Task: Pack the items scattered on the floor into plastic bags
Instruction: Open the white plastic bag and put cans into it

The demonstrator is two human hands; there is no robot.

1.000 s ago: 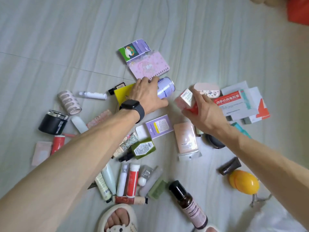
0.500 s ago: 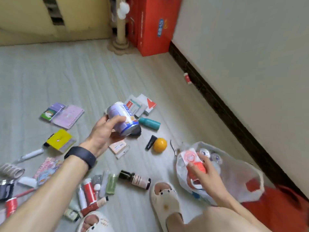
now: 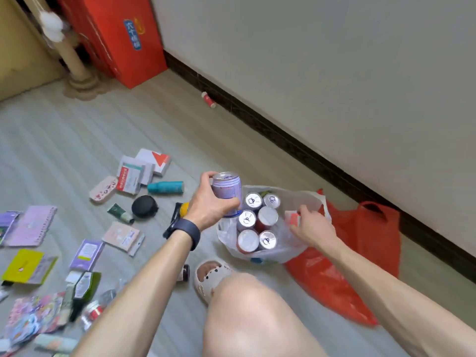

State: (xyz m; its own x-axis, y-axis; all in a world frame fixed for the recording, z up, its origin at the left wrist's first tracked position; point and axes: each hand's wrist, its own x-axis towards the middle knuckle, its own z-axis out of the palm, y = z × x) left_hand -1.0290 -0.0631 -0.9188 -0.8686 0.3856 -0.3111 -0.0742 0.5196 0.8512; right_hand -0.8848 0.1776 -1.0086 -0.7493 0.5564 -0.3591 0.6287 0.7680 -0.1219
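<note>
Head view
Bag: a white bag (image 3: pixel 309 195) stands open on the floor (image 3: pixel 77 140); everything below is placed from it.
Inside the bag: several cans (image 3: pixel 268 218) stand upright, packed close and filling most of the mouth.
Left hand: the left hand (image 3: pixel 210 206) has its fingers and thumb wrapped round a purple can (image 3: pixel 228 191).
Purple can: held roughly upright, top up, over the bag's left rim, just left of the cans inside.
Right hand: the right hand (image 3: pixel 313 228) is inside the bag's right side, fingers curled on a small red and white box (image 3: pixel 292 218).
Key relation: the can's long axis runs up and down, matching the standing cans. The free room looks to be at the bag's left edge, directly under the left hand, so a straight drop there seems called for.
Red bag: a red bag (image 3: pixel 360 240) lies flat to the right of the white bag, partly under it.
Left to pack: a teal tube (image 3: pixel 166 188), a notebook (image 3: pixel 32 225) and many small packs lie well left of the bag.
</note>
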